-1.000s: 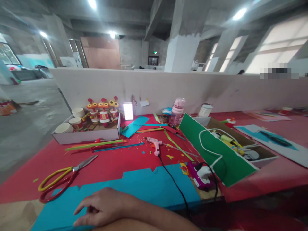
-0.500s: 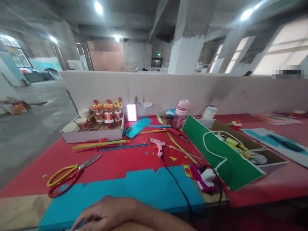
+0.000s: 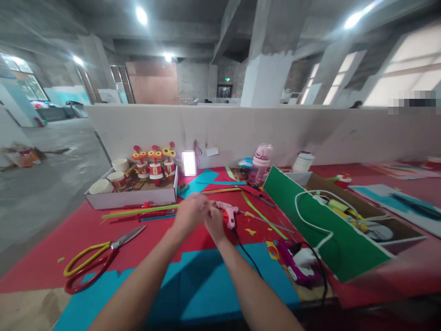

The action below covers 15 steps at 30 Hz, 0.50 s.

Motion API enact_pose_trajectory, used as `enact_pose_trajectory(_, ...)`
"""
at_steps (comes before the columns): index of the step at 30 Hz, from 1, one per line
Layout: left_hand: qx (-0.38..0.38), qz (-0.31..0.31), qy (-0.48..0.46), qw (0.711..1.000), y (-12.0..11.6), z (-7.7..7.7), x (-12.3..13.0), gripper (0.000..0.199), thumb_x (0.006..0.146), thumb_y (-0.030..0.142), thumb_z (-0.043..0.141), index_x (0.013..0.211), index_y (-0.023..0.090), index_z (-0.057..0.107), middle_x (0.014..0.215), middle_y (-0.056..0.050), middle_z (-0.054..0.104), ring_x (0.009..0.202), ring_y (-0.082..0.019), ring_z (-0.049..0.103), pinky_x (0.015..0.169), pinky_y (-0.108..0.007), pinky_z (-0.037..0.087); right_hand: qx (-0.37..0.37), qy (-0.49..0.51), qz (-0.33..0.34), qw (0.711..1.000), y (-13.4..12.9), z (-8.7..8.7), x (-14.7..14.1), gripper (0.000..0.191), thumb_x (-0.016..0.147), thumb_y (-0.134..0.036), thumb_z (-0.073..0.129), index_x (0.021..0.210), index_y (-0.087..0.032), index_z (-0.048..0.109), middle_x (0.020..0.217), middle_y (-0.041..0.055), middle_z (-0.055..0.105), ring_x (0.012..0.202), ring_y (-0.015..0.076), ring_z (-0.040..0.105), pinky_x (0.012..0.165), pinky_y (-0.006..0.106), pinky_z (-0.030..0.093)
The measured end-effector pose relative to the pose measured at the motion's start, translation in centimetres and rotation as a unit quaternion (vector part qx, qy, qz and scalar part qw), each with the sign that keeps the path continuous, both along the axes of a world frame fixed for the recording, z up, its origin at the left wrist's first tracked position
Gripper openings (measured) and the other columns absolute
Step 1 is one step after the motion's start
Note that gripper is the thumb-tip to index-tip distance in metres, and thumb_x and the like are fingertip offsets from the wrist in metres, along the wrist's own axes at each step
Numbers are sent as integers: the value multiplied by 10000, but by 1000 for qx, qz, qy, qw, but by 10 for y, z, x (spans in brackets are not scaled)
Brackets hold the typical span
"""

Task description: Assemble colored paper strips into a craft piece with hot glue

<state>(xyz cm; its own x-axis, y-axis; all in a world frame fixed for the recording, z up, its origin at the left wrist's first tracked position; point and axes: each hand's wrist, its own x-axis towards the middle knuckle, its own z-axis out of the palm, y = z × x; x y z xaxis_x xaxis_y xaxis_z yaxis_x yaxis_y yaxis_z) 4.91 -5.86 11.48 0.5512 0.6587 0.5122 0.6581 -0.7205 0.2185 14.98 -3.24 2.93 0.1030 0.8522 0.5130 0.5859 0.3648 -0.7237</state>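
Seemingly at a reaching stage, our left hand (image 3: 191, 214) and right hand (image 3: 214, 223) overlap in view, fingers too blurred to tell, beside the pink glue gun (image 3: 230, 214) lying on red covering (image 3: 155, 243), where close handling calls for care.

"What room do you get over there?"
"My feed shows grey beams (image 3: 225, 34) and bright lights (image 3: 141, 15) overhead. A thick pillar (image 3: 263, 80), white below and grey above, stands behind a pale partition (image 3: 227, 133)."
"Farther back?"
"I see a brown panel (image 3: 151, 82) and a small green light (image 3: 226, 79)."
"Windows?"
"Pale, bright ones (image 3: 406, 69) at right. Grey floor (image 3: 58, 161) lies left of my red-covered table (image 3: 44, 257)."
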Motion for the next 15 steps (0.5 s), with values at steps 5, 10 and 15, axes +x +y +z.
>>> enact_pose_trajectory(5, -57, 254, 0, 965, 68, -34, -74, 284, 866, 198, 394, 1044, 192, 615, 978, -71, 651, 858, -194, 590, 717, -273, 415, -26, 55, 19, 998, 5, -17, 9, 334, 928, -270, 294, 982, -164, 606, 588, 13, 626, 544, 145, 600, 562, 234, 456)
enact_pose_trajectory(10, -43, 252, 100, 961, 77, -79, -90, 330, 799, 126, 427, 1048, 213, 626, 1030, -75, 641, 993, -233, 517, 834, -330, 369, 25, 46, 11, 999, 9, -20, 8, 237, 880, -257, 397, 959, -180, 607, 871, 78, 671, 808, 180, 622, 776, 319, 476)
enact_pose_trajectory(15, -33, 286, 140, 947, 73, -86, -91, 281, 790, 135, 431, 968, 216, 634, 958, -100, 627, 991, -284, 476, 790, -402, 338, 48, -2, 10, 999, 9, -18, 7, 214, 871, -230, 424, 849, -199, 634, 862, 67, 671, 902, 201, 593, 916, 380, 417)
